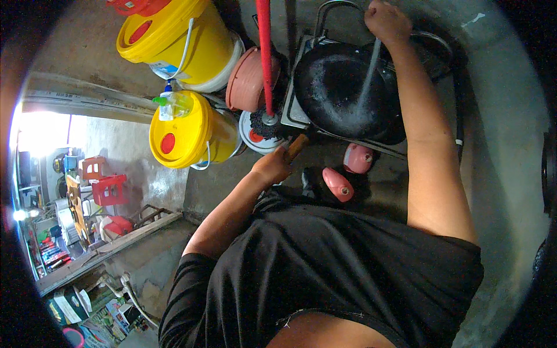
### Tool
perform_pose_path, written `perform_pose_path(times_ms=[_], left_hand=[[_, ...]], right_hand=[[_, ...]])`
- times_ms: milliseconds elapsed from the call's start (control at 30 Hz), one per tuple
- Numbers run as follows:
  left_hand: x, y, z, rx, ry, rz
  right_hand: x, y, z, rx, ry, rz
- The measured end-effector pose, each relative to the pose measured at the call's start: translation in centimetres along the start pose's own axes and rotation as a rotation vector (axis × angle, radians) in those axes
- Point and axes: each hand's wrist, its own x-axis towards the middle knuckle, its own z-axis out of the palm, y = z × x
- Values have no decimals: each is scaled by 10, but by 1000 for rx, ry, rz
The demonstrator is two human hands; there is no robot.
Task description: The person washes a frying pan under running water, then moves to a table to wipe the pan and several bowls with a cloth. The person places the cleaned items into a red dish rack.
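Note:
A black wok (pixel 331 87) with wet-looking pale marks inside sits on a metal stove-like frame (pixel 297 110), tilted toward me. My left hand (pixel 274 167) is closed around the wok's wooden handle (pixel 297 147). At the far side, my right hand (pixel 387 23) is held above the wok, fingers curled together. From just below it a narrow pale streak (pixel 369 78) slants into the wok and blurs at its lower end; I cannot tell whether it is running water or a thin utensil. What the right fingers grip is hidden.
Left of the wok stand yellow lidded buckets (pixel 180 131), a clear pump bottle (pixel 174 106), a pink tub (pixel 249 81) and a red pole (pixel 264 52) with a dark bristly head. Pink slippers (pixel 338 184) show below. A grey wall (pixel 505 116) rises at the right.

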Motion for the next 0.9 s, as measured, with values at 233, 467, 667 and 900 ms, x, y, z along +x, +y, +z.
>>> perform_pose_path(times_ms=[233,467,667,900], left_hand=[[8,-10,8,-21,9,56],[6,-5,3,92,-129,62],[26,-15,24,205,50,425],[56,-54,59,15,62,69]], right_hand=[[-1,2,0,-43,87,-66],[1,1,-3,-28,70,-55],[6,29,14,107,-99,-12],[39,59,75,-291,190,-154]])
